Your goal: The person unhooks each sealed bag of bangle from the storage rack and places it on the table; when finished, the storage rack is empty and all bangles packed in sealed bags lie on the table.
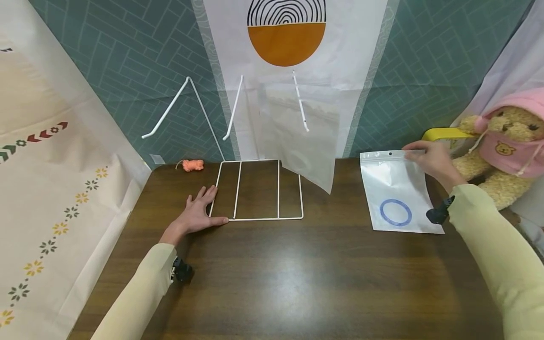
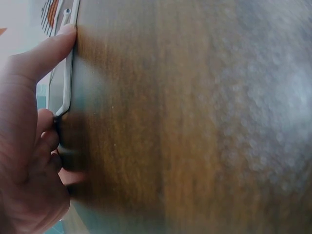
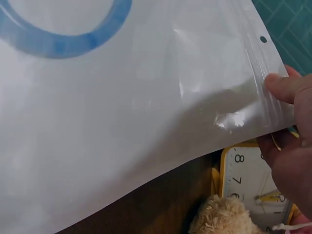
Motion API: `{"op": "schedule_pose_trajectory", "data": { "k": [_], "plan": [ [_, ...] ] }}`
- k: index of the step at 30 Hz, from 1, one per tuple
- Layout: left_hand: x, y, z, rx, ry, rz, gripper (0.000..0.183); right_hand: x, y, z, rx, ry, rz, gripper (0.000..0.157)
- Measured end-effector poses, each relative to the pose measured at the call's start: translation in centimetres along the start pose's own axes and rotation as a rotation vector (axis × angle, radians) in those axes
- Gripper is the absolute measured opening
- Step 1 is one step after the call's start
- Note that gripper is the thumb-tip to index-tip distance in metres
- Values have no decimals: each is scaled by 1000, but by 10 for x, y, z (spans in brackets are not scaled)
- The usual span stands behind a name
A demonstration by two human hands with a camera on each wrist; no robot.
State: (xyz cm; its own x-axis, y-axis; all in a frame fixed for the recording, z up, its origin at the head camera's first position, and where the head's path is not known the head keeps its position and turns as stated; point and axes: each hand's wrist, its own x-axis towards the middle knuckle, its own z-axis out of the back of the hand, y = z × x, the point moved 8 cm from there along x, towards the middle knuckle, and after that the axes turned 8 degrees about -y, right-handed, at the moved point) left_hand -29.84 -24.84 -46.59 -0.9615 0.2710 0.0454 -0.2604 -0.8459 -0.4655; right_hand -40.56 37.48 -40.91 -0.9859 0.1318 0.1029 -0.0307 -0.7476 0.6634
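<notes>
A white wire display rack [image 1: 263, 219] stands at the table's back edge, with upright arms and hooks. My left hand [image 1: 195, 215] rests on the front left corner of its base, fingers spread; in the left wrist view the thumb [image 2: 63, 41] touches the front wire. From the right hook [image 1: 301, 106] hangs a whitish zip bag [image 1: 306, 141]. To the right, my right hand [image 1: 435, 160] pinches the top right corner of another white zip bag [image 1: 395, 184]. A blue ring [image 3: 63, 46] shows inside that bag, near its bottom. Its hang hole [image 3: 263, 39] lies beside the thumb.
An orange bundle of cord [image 1: 192, 165] lies behind the left hand. A teddy bear [image 1: 514, 141] in pink sits at the right, against a yellow-framed clock [image 3: 243, 180]. Patterned cloth [image 1: 140, 94] covers the wall behind the brown table [image 1: 276, 274].
</notes>
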Motion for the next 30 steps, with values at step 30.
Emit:
{"op": "schedule_pose_trajectory", "data": {
  "k": [30],
  "plan": [
    [-2,-2,1,3,3,-7,107,-15,52,2,-211,-271,419,14]
  ]
}}
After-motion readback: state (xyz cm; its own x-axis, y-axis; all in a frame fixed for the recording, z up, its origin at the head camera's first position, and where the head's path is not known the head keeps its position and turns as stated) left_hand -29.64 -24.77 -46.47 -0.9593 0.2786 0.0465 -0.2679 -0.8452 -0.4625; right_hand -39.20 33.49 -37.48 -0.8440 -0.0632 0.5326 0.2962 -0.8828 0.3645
